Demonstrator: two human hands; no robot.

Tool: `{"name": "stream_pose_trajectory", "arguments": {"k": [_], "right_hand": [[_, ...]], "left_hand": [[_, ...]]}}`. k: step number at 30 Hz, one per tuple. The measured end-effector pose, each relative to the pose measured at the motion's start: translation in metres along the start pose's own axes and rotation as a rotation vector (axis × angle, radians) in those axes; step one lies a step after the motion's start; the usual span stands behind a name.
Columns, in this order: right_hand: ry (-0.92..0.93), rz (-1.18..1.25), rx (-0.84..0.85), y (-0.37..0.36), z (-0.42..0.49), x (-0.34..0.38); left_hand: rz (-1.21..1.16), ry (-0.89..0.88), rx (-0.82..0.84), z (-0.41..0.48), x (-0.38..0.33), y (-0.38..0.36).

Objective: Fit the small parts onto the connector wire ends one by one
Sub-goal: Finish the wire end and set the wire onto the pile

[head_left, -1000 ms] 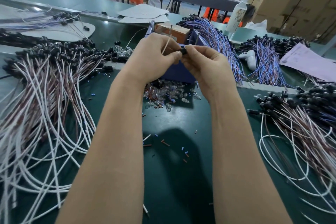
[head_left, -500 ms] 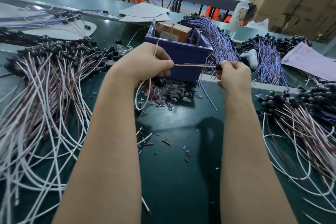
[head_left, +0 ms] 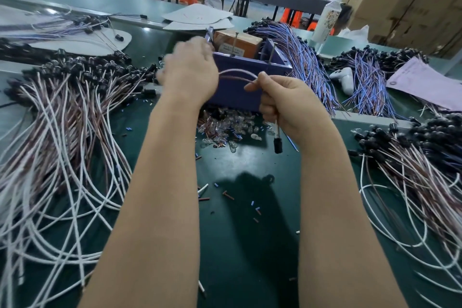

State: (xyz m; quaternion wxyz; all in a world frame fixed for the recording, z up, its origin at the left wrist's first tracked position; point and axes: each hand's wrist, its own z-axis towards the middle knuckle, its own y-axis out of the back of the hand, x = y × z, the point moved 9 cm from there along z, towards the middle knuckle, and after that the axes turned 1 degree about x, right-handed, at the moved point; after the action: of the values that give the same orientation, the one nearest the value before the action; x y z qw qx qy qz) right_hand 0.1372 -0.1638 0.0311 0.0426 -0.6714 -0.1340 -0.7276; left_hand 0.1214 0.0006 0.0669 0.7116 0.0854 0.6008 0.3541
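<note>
- Right hand (head_left: 292, 105): the fingers (head_left: 268, 107) are curling tight round a thin wire (head_left: 240, 74), and the thumb's pressing on it at the top.
- The wire's black plug end (head_left: 278, 145) is dangling out the bottom of that fist at 6 o'clock, hanging just above the table and touching nothing.
- From the thumb, the wire is arcing over towards 9 o'clock and running in behind the left hand (head_left: 190, 75).
- The left hand is blurry and showing only its back, so honestly can't tell whether its fingers are gripping the wire or not.
- Right behind both hands, at 12 o'clock, a blue bin (head_left: 250, 97) is sitting with a brown box (head_left: 237, 42) in it.
- A heap of little clear bulbs (head_left: 225, 130) is lying against the bin's near side, between the two forearms.
- A big fan of white and brown wires (head_left: 62, 120) with black ends is spreading out at 9 o'clock, and another pile (head_left: 412, 165) is doing the same at 3 o'clock.
- Purple-blue wires (head_left: 302, 57) are draping at about 1 o'clock, with a white bottle (head_left: 328, 17) standing beyond them.
- Snipped bits are lying around on the green table (head_left: 237, 245).
</note>
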Motion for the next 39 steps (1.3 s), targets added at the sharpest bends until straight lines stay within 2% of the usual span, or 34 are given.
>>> {"name": "stream_pose_trajectory", "arguments": {"k": [2, 3, 6, 10, 12, 14, 15, 17, 19, 23, 25, 29, 34, 37, 39], "right_hand": [[0.000, 0.081, -0.099, 0.010, 0.000, 0.002], [0.006, 0.121, -0.139, 0.014, -0.001, 0.003], [0.019, 0.178, -0.153, 0.013, 0.000, 0.005], [-0.003, 0.176, -0.081, 0.008, -0.003, 0.005], [-0.018, 0.111, -0.018, 0.003, -0.004, 0.004], [-0.029, 0.021, 0.024, -0.001, -0.006, 0.003], [-0.027, 0.006, 0.047, -0.003, -0.007, 0.004], [-0.007, 0.041, 0.118, -0.013, -0.008, 0.008], [0.017, 0.046, 0.169, -0.023, -0.009, 0.012], [0.024, 0.008, 0.170, -0.030, -0.008, 0.012], [0.013, 0.021, 0.131, -0.027, -0.006, 0.011], [0.007, -0.005, 0.011, -0.022, 0.000, 0.008], [-0.049, -0.015, -0.082, -0.016, 0.004, -0.001], [-0.096, 0.015, -0.043, -0.018, 0.003, -0.003], [-0.143, 0.025, -0.015, -0.016, -0.002, -0.003]], "left_hand": [[-0.003, 0.101, -0.155, 0.003, 0.014, 0.017], [-0.080, 0.127, -0.189, 0.005, 0.020, 0.021], [-0.510, 0.226, -0.203, 0.004, 0.035, 0.015], [-0.929, 0.381, -0.266, -0.003, 0.053, 0.005], [-1.322, 0.458, -0.282, -0.006, 0.061, 0.000], [-1.662, 0.466, -0.336, -0.007, 0.064, 0.000], [-1.733, 0.449, -0.352, -0.007, 0.063, 0.002], [-1.676, 0.427, -0.326, -0.007, 0.057, 0.002], [-1.519, 0.414, -0.232, -0.007, 0.048, -0.006], [-1.022, 0.352, -0.014, -0.009, 0.031, -0.022], [-0.866, 0.346, 0.066, -0.009, 0.028, -0.030], [-0.845, 0.290, 0.229, -0.012, 0.012, -0.047], [-0.623, 0.111, 0.346, -0.012, -0.004, -0.059], [-0.453, 0.002, 0.326, -0.010, -0.009, -0.056], [-0.422, 0.006, 0.300, -0.009, -0.005, -0.055]]}}
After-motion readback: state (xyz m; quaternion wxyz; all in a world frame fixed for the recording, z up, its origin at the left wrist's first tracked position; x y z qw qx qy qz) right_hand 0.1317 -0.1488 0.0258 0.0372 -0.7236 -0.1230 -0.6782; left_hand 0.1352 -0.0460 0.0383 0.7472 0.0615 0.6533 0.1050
